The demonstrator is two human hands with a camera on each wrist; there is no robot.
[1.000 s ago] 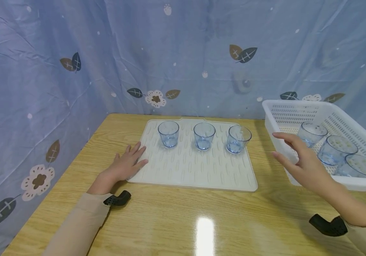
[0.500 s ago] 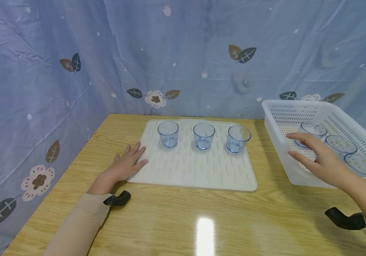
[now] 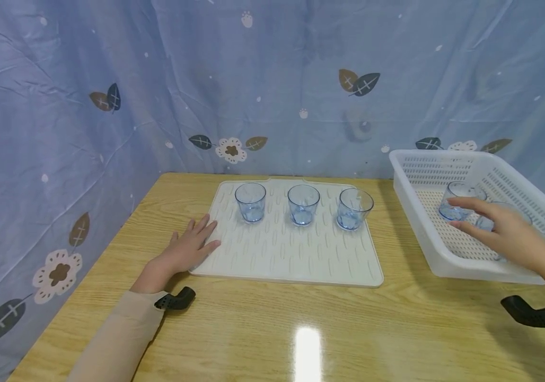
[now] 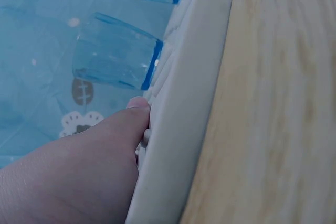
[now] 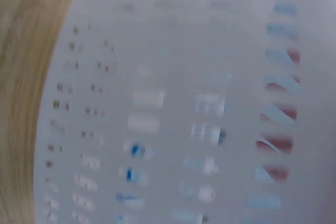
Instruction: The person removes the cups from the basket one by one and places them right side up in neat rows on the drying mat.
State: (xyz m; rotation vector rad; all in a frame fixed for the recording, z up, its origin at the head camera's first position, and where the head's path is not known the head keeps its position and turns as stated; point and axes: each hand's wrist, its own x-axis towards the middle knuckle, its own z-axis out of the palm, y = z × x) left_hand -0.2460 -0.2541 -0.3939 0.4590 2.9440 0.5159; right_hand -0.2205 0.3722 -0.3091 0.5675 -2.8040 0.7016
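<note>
My left hand point(image 3: 184, 255) rests flat with spread fingers on the left edge of a white ribbed mat point(image 3: 282, 257). On the mat's back half stand three clear bluish glasses in a row: left glass point(image 3: 251, 206), middle glass point(image 3: 303, 207), right glass point(image 3: 354, 211). In the left wrist view, the thumb point(image 4: 123, 124) touches the mat near a glass point(image 4: 115, 51). My right hand point(image 3: 516, 236) hovers over a white plastic basket point(image 3: 415, 217), thumb and fingers apart, holding nothing. A glass point(image 3: 451, 206) lies just beyond its fingertips; other glasses there are mostly hidden by the hand.
The slotted basket wall point(image 5: 178, 40) fills the blurred right wrist view. A wooden table point(image 3: 253, 313) carries mat and basket. Behind and to the left hangs a blue patterned curtain point(image 3: 277, 79).
My right hand has moved rightward from the basket's left rim to over the glasses inside, covering more of them. The left hand has stayed on the mat.
</note>
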